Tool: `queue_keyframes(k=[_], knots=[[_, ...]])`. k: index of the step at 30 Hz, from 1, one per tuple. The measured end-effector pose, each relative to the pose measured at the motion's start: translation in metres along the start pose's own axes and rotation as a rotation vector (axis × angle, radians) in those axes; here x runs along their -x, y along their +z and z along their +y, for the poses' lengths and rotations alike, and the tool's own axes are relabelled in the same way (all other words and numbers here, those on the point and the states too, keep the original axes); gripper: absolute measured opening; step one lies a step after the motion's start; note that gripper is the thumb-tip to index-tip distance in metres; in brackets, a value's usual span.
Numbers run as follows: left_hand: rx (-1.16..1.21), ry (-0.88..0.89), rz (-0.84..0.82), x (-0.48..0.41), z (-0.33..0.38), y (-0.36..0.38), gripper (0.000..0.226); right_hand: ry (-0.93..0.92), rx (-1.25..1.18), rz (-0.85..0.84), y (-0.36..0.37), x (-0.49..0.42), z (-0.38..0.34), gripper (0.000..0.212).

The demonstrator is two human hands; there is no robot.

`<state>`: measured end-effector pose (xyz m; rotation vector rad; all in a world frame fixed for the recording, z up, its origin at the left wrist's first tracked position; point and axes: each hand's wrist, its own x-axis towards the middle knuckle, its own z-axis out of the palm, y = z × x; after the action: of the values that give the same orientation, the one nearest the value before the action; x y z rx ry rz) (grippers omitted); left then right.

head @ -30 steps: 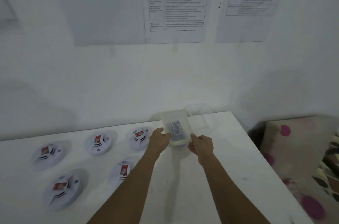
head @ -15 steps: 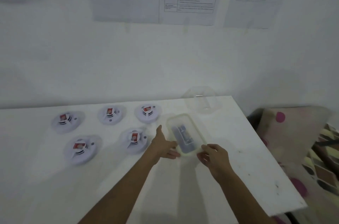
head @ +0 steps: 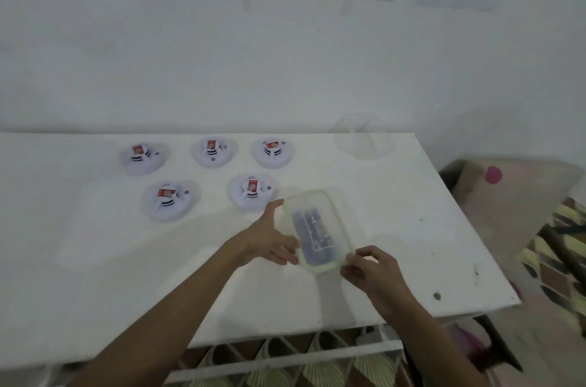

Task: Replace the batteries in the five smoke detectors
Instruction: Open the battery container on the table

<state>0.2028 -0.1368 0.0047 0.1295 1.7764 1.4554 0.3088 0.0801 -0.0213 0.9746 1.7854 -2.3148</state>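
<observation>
- lidded clear container [head: 306,195] on white table [head: 396,228], dark batteries [head: 314,228] inside, blurred
- left hand [head: 269,237] straight-fingered, touching container's left side
- right hand [head: 371,269] curled, pinching container's near corner
- five smoke detectors [head: 252,191] left of container

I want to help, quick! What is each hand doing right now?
Left hand: open, straight fingers against the side of the plastic box.
Right hand: fingers curled, pinching the plastic box at its near corner.
</observation>
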Motion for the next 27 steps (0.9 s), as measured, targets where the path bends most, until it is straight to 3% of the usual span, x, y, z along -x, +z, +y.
queue_keyframes(k=[5,9,15,18,23,27], knots=[[0.022,0.013,0.216,0.026,-0.027,-0.006,0.064,0.021,0.12,-0.117,0.009,0.01,0.004,0.008],[-0.108,0.085,0.465,0.044,-0.054,-0.021,0.043,0.014,0.261,-0.186,0.02,0.008,-0.001,0.016],[-0.049,0.13,0.699,0.071,-0.075,-0.047,0.032,-0.038,0.409,-0.239,0.051,0.003,-0.005,0.009],[-0.026,0.116,0.696,0.086,-0.081,-0.057,0.027,-0.054,0.42,-0.275,0.068,0.002,-0.003,0.011],[-0.111,-0.038,0.455,0.104,-0.088,-0.079,0.028,-0.078,0.441,-0.305,0.098,0.005,0.007,0.017],[-0.035,-0.106,0.348,0.114,-0.091,-0.091,0.028,-0.094,0.431,-0.318,0.112,0.006,0.012,0.02]])
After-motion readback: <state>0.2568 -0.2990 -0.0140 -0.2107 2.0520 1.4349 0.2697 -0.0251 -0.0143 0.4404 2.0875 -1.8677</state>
